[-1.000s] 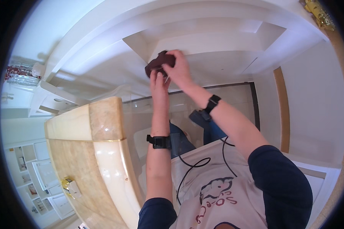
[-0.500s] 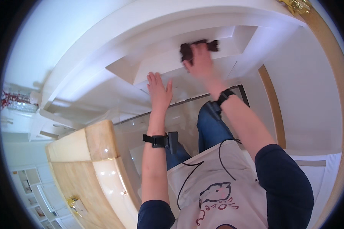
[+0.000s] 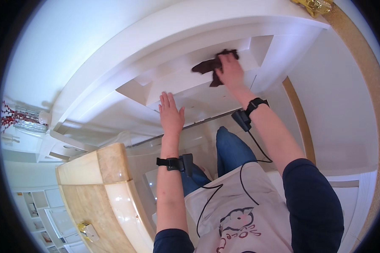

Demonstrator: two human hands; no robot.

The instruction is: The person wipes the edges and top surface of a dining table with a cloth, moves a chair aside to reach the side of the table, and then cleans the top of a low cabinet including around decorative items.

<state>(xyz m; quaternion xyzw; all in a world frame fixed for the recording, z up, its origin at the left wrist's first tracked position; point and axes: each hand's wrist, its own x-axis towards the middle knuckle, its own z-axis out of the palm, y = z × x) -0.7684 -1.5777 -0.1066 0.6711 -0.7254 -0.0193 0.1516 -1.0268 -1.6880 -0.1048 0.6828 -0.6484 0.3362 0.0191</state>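
Observation:
My right hand (image 3: 232, 74) presses a dark brown cloth (image 3: 207, 66) against the bottom of a recessed white shelf niche (image 3: 173, 82). Folds of the cloth stick out to the left of the fingers and below them. Further left, my left hand (image 3: 171, 114) lies flat on the white cabinet front (image 3: 202, 101), just under the niche's front edge. Its fingers are stretched out and it holds nothing. Each wrist carries a black strap with a small box.
A glossy beige stone table (image 3: 84, 166) stands at the left, with a small gold and white object (image 3: 87, 231) on it. A glass vase with red sprigs (image 3: 29, 118) is at the far left. A gold ornament (image 3: 314, 7) sits top right. Black cables hang across my apron.
My right hand has shifted slightly right and down with the cloth, which now spreads out further left. My left hand has slid a little down and left along the cabinet front.

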